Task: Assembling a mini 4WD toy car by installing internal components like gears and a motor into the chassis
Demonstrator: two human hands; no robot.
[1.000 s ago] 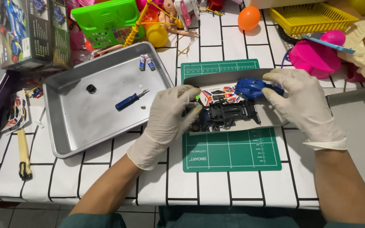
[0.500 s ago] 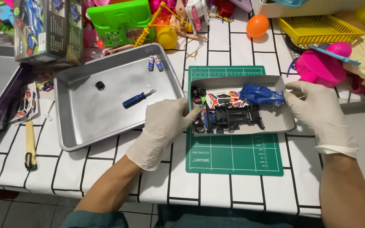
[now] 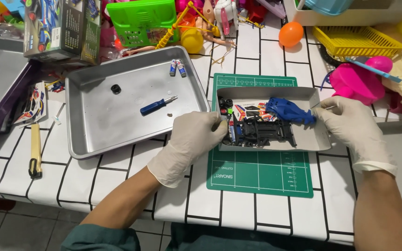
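Head view looks down on a white tabletop (image 3: 117, 181) with a black grid of lines, where two gloved hands work at a shallow grey cardboard tray (image 3: 312, 139) that sits on a green cutting mat (image 3: 261, 172) at the centre of the frame. Left hand (image 3: 194, 137) is curled against the tray's left edge, its fingers gripping that wall. Right hand (image 3: 352, 125) rests at the tray's right edge with the fingertips pinched on the rim; whether it also holds some small part there cannot be told. Inside the tray lie a black toy car chassis (image 3: 268, 131) in the lower middle, a blue car body shell (image 3: 288, 110) toward the upper right, and a sticker sheet (image 3: 247, 110) beneath them. To the left of the mat stands a metal baking tray (image 3: 94, 135) holding a blue-handled screwdriver (image 3: 157, 106), two small batteries (image 3: 177, 68) near its upper edge, and a small black wheel (image 3: 116, 89). At the far left a yellow-handled tool (image 3: 35, 148) lies on the tabletop beside another sticker sheet (image 3: 31, 104). Along the upper edge sit a green plastic basket (image 3: 140, 21), an orange ball (image 3: 291, 33), a yellow basket (image 3: 357, 41) and a pink toy (image 3: 357, 82) at the upper right.
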